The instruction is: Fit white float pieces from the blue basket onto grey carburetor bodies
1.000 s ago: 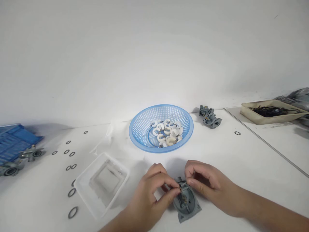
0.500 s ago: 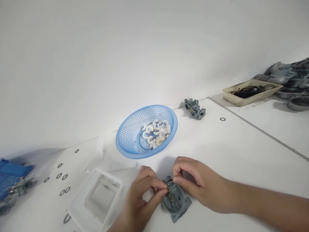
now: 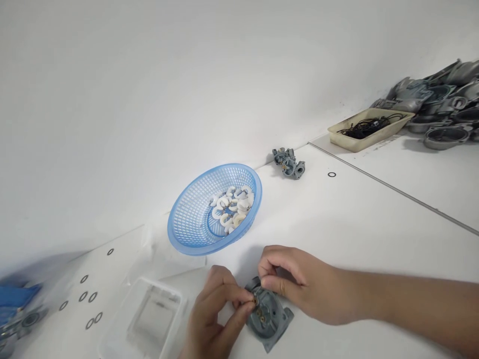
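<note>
A grey metal carburetor body (image 3: 275, 319) lies on the white table with its open bowl side up, and brass fittings show inside it. My left hand (image 3: 220, 314) reaches in from the left, thumb and forefinger pinched at a small brass part (image 3: 255, 300) in the carburetor. The fingertips partly cover that part. Across from it, my right hand (image 3: 299, 284) has its thumb and fingers closed on the carburetor's far upper edge. What its fingertips touch there is partly hidden.
Behind my hands stands a blue basket (image 3: 179, 242) of white C-shaped floats (image 3: 223, 202). A clear plastic tub (image 3: 108, 344) sits left, near scattered black rings (image 3: 83, 296). Two carburetors (image 3: 290, 163), a cream tray (image 3: 344, 144) of black cords and piled metal castings (image 3: 447, 134) lie right.
The camera view has shifted slightly, so most things sit further left in the picture. Both hands stay at the carburetor, with the same closed finger poses.
</note>
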Demonstrator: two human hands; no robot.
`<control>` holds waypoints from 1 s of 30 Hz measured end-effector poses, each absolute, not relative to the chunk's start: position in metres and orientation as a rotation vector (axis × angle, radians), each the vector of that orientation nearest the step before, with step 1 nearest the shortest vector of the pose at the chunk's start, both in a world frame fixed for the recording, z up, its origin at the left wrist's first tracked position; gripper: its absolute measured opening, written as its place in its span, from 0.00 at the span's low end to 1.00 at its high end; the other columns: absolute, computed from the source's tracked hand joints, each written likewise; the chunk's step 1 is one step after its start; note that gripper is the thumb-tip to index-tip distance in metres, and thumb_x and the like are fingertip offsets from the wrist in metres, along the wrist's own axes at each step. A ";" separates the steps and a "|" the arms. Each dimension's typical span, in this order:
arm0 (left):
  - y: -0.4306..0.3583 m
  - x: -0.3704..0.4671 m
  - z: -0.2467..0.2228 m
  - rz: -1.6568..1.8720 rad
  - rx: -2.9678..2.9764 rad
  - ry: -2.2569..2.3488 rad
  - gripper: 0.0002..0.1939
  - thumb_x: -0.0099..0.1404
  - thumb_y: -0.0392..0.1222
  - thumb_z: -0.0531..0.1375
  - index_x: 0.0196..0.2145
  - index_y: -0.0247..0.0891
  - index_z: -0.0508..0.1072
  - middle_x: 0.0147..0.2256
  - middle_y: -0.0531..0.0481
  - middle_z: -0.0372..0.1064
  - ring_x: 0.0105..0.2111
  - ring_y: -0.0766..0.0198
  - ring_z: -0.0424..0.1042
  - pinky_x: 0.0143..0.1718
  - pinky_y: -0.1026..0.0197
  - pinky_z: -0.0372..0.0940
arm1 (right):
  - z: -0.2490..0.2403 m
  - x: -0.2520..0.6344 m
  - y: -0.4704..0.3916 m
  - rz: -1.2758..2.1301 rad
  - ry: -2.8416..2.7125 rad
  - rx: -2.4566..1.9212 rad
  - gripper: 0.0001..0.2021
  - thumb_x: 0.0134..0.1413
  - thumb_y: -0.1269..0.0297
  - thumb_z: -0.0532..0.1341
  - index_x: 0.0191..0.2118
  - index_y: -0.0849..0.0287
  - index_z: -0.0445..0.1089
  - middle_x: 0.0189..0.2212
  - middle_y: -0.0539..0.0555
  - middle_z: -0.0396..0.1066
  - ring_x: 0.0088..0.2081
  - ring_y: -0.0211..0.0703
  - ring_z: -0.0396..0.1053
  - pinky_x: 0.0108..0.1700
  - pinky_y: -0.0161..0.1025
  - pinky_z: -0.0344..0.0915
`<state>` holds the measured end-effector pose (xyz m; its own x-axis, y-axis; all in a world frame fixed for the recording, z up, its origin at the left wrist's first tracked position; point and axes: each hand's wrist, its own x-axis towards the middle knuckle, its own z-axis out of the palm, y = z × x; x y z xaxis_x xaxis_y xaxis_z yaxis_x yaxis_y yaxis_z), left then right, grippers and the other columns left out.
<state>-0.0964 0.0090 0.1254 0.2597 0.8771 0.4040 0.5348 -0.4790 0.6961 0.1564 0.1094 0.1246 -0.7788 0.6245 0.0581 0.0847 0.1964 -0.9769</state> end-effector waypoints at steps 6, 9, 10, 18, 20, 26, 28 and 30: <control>0.010 -0.095 0.125 1.109 2.141 1.282 0.05 0.80 0.37 0.65 0.48 0.46 0.80 0.34 0.52 0.71 0.37 0.63 0.71 0.36 0.62 0.68 | 0.125 0.157 0.109 1.536 -2.056 -0.660 0.09 0.74 0.63 0.63 0.38 0.55 0.69 0.39 0.49 0.72 0.39 0.43 0.68 0.42 0.41 0.64; 0.010 -0.093 0.126 1.105 2.151 1.292 0.05 0.79 0.36 0.65 0.47 0.46 0.80 0.35 0.52 0.72 0.37 0.63 0.72 0.36 0.62 0.68 | 0.125 0.157 0.110 1.508 -2.070 -0.642 0.09 0.74 0.63 0.63 0.38 0.55 0.69 0.39 0.50 0.72 0.39 0.44 0.68 0.43 0.42 0.65; 0.010 -0.093 0.126 1.104 2.154 1.295 0.05 0.79 0.36 0.65 0.47 0.46 0.80 0.35 0.52 0.72 0.37 0.63 0.72 0.37 0.62 0.68 | 0.125 0.157 0.110 1.499 -2.073 -0.637 0.09 0.74 0.63 0.63 0.38 0.55 0.68 0.39 0.50 0.72 0.39 0.44 0.68 0.42 0.42 0.65; 0.007 -0.091 0.129 1.089 2.071 1.288 0.05 0.79 0.37 0.65 0.47 0.46 0.80 0.35 0.51 0.70 0.35 0.64 0.73 0.33 0.64 0.69 | 0.129 0.160 0.107 1.425 -2.101 -0.582 0.08 0.73 0.65 0.62 0.37 0.54 0.66 0.39 0.51 0.71 0.41 0.47 0.69 0.45 0.45 0.65; 0.007 -0.090 0.129 1.088 2.058 1.295 0.05 0.79 0.37 0.65 0.47 0.46 0.80 0.36 0.51 0.70 0.35 0.64 0.73 0.32 0.64 0.69 | 0.129 0.160 0.107 1.428 -2.094 -0.580 0.08 0.74 0.66 0.62 0.38 0.54 0.66 0.39 0.51 0.71 0.41 0.47 0.69 0.45 0.45 0.66; 0.008 -0.090 0.127 1.140 2.131 1.318 0.05 0.77 0.35 0.66 0.45 0.45 0.80 0.34 0.51 0.70 0.35 0.64 0.73 0.34 0.63 0.68 | 0.121 0.158 0.107 1.449 -2.066 -0.583 0.09 0.76 0.63 0.62 0.39 0.54 0.67 0.39 0.51 0.70 0.39 0.46 0.68 0.41 0.44 0.65; 0.008 -0.088 0.127 1.147 2.180 1.335 0.05 0.77 0.35 0.66 0.45 0.45 0.80 0.34 0.52 0.70 0.35 0.63 0.73 0.35 0.61 0.68 | 0.119 0.157 0.106 1.452 -2.061 -0.590 0.10 0.76 0.62 0.61 0.39 0.54 0.66 0.38 0.51 0.69 0.37 0.46 0.66 0.40 0.44 0.64; 0.008 -0.087 0.128 1.152 2.270 1.358 0.04 0.77 0.36 0.66 0.46 0.44 0.79 0.33 0.52 0.70 0.35 0.63 0.73 0.37 0.60 0.69 | 0.117 0.156 0.106 1.452 -2.066 -0.587 0.10 0.76 0.60 0.61 0.38 0.54 0.66 0.37 0.51 0.69 0.37 0.46 0.66 0.40 0.44 0.64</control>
